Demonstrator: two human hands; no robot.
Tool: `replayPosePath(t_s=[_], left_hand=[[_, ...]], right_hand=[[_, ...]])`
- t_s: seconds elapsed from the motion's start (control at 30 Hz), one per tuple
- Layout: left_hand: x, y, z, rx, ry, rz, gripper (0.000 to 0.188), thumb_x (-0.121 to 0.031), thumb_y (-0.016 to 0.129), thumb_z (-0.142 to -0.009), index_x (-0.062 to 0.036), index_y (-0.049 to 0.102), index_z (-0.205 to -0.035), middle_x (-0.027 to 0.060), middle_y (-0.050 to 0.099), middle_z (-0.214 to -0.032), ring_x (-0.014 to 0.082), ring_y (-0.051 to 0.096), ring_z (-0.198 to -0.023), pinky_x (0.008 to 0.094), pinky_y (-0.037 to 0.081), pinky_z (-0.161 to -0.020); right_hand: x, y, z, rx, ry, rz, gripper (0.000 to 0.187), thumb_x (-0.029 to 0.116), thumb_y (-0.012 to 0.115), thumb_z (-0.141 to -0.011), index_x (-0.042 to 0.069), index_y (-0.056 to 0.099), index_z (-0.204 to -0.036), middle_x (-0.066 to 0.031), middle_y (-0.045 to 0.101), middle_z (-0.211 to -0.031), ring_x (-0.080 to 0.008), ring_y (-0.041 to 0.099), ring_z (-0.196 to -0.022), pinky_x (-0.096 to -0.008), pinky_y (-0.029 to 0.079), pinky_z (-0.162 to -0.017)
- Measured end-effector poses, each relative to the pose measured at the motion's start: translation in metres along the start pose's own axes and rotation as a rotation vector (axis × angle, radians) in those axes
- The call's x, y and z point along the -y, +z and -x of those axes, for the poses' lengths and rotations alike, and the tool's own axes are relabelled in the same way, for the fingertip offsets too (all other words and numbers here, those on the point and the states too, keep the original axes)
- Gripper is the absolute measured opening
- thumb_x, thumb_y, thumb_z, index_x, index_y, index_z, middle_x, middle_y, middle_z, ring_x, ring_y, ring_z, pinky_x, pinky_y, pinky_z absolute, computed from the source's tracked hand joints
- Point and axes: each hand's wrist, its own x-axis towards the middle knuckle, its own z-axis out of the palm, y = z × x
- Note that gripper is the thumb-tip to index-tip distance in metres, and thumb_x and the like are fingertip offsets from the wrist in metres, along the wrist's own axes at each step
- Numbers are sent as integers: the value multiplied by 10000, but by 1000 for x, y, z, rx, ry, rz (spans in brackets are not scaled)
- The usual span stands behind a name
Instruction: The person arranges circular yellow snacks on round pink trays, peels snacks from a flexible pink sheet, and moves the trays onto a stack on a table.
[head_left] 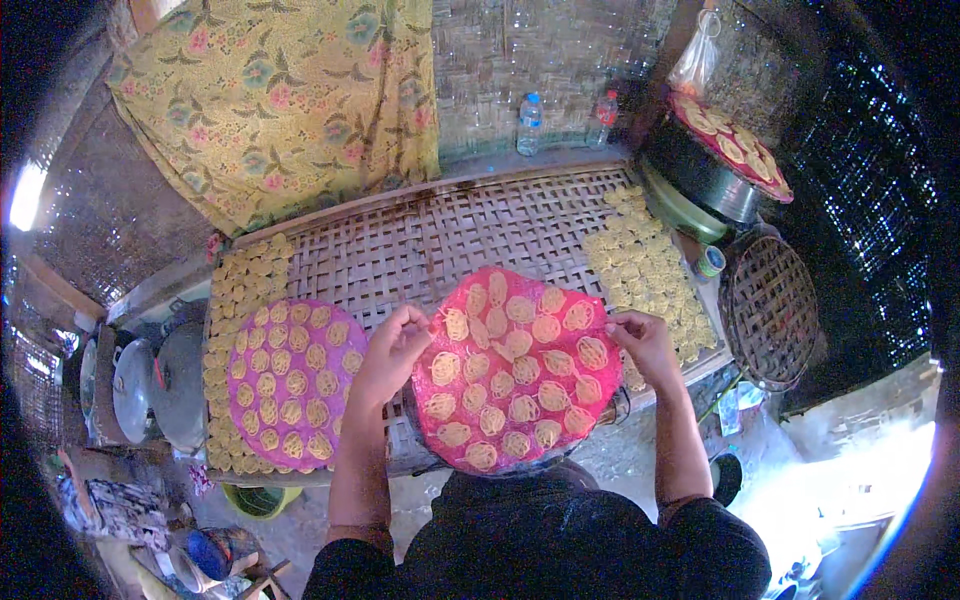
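Note:
In front of me is a round pink-red sheet (468,388), dotted with many small, pale, lacy discs (523,408) that look like coils of thin strands. My left hand (398,350) pinches the sheet's edge at its upper left. At the upper right edge, the fingers of my right hand (645,345) are closed on the same sheet. One or two discs near the middle look folded or overlapped. To the left a purple round sheet (290,351) with similar discs lies flat on a woven bamboo rack (440,235). What supports the pink-red sheet from below is mostly hidden.
Rows of yellowish discs cover the rack's left (232,400) and right (650,270) ends. Two plastic bottles (528,125) stand behind it. At right are a large dark pot (715,185) topped by another red sheet (725,145) and a round woven tray (770,312). Metal pots (135,390) stand left.

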Motion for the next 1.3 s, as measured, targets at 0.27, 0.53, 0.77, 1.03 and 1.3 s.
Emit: replayPosePath(t_s=[0.27, 0.53, 0.77, 1.03, 1.3], left_hand=[[-41, -25, -15, -139, 41, 109, 119, -135, 631, -846, -95, 530, -894, -70, 424, -765, 54, 366, -676, 190, 315, -628], [-60, -151, -97, -281, 186, 110, 61, -135, 556, -911, -107, 517, -949, -55, 467, -808, 54, 431, -773, 212, 383, -689], [12, -217, -72, -398, 465, -60, 131, -208, 496, -962, -80, 514, -979, -36, 530, -876, 99, 506, -851, 261, 411, -787], [159, -175, 49, -560, 65, -641, 260, -113, 621, -821, -79, 548, -1067, 167, 587, -1038, 320, 587, -950, 367, 475, -818], [104, -100, 106, -713, -41, -458, 235, -25, 582, -846, -11, 554, -1079, 141, 597, -1038, 243, 590, -957, 345, 468, -837]], right_hand=[[63, -17, -44, 89, -199, 230, 131, 84, 645, -840, -17, 669, -920, -43, 667, -873, -91, 596, -773, -231, 472, -707], [148, 57, -203, 133, -557, 69, 158, 127, 647, -851, 12, 688, -952, -39, 674, -894, -108, 589, -820, -263, 474, -736], [109, 122, -249, 108, -848, 3, 131, 87, 620, -860, 27, 688, -954, -73, 669, -936, -141, 600, -856, -296, 475, -795], [-51, 164, -227, 138, -410, 574, 229, 186, 617, -808, 71, 659, -1003, -148, 657, -1022, -304, 632, -941, -400, 499, -818], [-109, 196, -306, 327, -286, 1031, 415, 393, 616, -787, -16, 660, -842, -229, 660, -894, -396, 634, -851, -475, 500, -751]])
